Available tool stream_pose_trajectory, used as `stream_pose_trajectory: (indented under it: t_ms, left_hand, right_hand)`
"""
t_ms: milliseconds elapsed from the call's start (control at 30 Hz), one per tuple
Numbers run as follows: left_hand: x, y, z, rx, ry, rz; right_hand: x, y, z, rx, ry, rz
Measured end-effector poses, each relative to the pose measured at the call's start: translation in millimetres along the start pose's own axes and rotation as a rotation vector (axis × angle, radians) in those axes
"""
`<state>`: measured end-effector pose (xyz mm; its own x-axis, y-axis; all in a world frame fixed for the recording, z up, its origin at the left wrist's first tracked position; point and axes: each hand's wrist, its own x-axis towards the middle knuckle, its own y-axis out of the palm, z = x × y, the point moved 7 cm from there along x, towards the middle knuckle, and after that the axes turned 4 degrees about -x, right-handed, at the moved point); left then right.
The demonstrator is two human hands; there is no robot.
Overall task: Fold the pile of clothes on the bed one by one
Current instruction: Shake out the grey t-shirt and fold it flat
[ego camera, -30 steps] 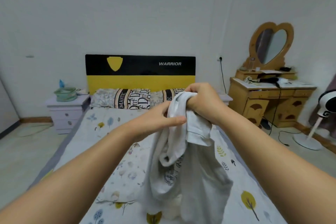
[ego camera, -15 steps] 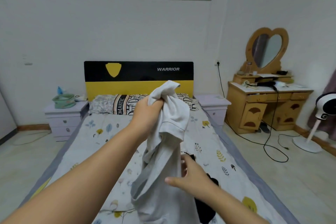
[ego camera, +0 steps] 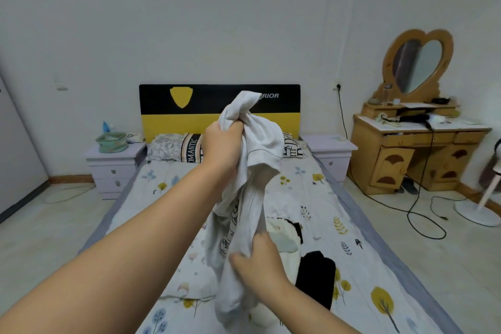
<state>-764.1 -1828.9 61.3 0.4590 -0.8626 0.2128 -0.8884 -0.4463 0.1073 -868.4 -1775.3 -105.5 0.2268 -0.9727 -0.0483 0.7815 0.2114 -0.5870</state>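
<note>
So the left hand [ego camera: 221, 144] is up high over the middle of the bed [ego camera: 352, 238], fist clenched tight around a bunched-up end of a white t-shirt [ego camera: 252, 184]. A bit of fabric pokes out above the fist, right in front of the black and yellow headboard [ego camera: 162, 106]. The shirt hangs straight down from that grip, all twisted, with some black print showing on the left side. Lower and nearer, the right hand [ego camera: 260, 266] is grasping the shirt partway down, fingers curled into the cloth.

Behind the shirt, on the flowery bedsheet, sits the rest of the pile of clothes [ego camera: 292, 241]: something pale and something black [ego camera: 317, 274] just to the right of the right hand. Pillows [ego camera: 173, 146] are at the far end. Lilac nightstand [ego camera: 113, 163] on the left, wooden dressing counter [ego camera: 412, 149] with a heart-shaped mirror [ego camera: 418, 65] far right.
</note>
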Motion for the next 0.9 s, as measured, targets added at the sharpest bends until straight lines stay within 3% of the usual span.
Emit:
stream_pose_trajectory:
  t_ms: [167, 300, 467, 700, 800, 900]
  left_hand:
    - [15, -39, -9, 0.082, 0.047, -0.147]
    - [21, -82, 5, 0.138, -0.023, -0.27]
    - [20, -97, 21, 0.38, -0.007, -0.248]
    - [15, -86, 20, 0.37, 0.077, 0.187]
    - [10, -76, 28, 0.536, -0.007, 0.418]
    - [3, -71, 36, 0.648, -0.086, 0.537]
  right_hand:
    - [16, -38, -27, -0.055, 0.034, -0.073]
    - [31, -118, -35, 0.047, 0.082, -0.312]
    - [39, -203, 4, 0.036, -0.077, -0.524]
    - [42, -234, 47, 0.079, -0.248, -0.565]
    - [43, -239, 52, 0.062, -0.263, -0.573]
    - [45, -241, 53, 0.059, -0.26, -0.583]
